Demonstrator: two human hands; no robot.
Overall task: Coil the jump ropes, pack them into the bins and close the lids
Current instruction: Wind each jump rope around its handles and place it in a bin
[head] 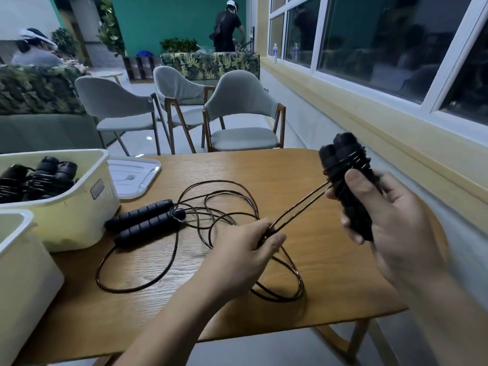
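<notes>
My right hand grips a pair of black foam jump rope handles, held upright above the table's right side, with several turns of dark cord wound round them. Two taut strands of that cord run down-left to my left hand, which pinches them just above the table. The rest of this cord lies in loose loops under my left hand. A second jump rope lies uncoiled on the table, its two black handles side by side. An open white bin at the left holds several coiled ropes.
A white lid lies flat behind the open bin. Another white bin stands at the near left edge. The wooden table has its front edge close to me. Grey chairs stand behind it; a window wall runs along the right.
</notes>
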